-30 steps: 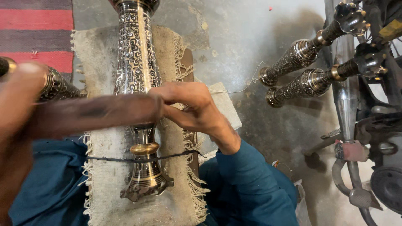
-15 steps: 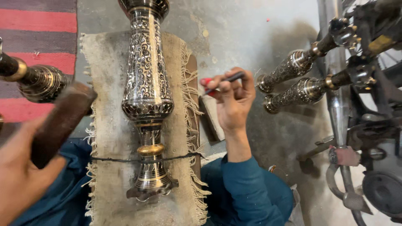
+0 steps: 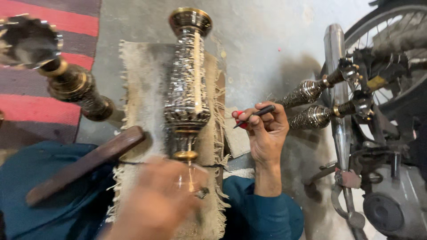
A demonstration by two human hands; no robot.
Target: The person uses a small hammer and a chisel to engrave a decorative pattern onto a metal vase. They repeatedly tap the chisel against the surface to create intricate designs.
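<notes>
- Head view, looking down onto a lap: engraved metal vase lying lengthwise on a frayed cloth pad, mouth pointing away, foot toward the body, thin dark cord across the stem.
- Left hand blurred low in the picture, over the foot of the vase; fingers probably curled around the base, but too smeared to tell for sure.
- Long dark wooden bar resting beside the left hand, across the blue trouser leg, one end touching the edge of the cloth pad; not gripped by either hand as far as visible.
- Right hand raised just beside the vase on its right, apart from it; fingers closed narrow around a slim dark engraving tool, tip pointing toward the vase but not touching.
- Progress, as a judgement: body of the vase already dense with pattern from neck down to shoulder, so most of the surface work looks done; stem and foot plainer and golden, perhaps left to finish or meant to stay so.
- Second similar vase at the left over a red striped rug, partly out of frame.
- Two more patterned pieces on the concrete floor at the right, leaning near a motorcycle.
</notes>
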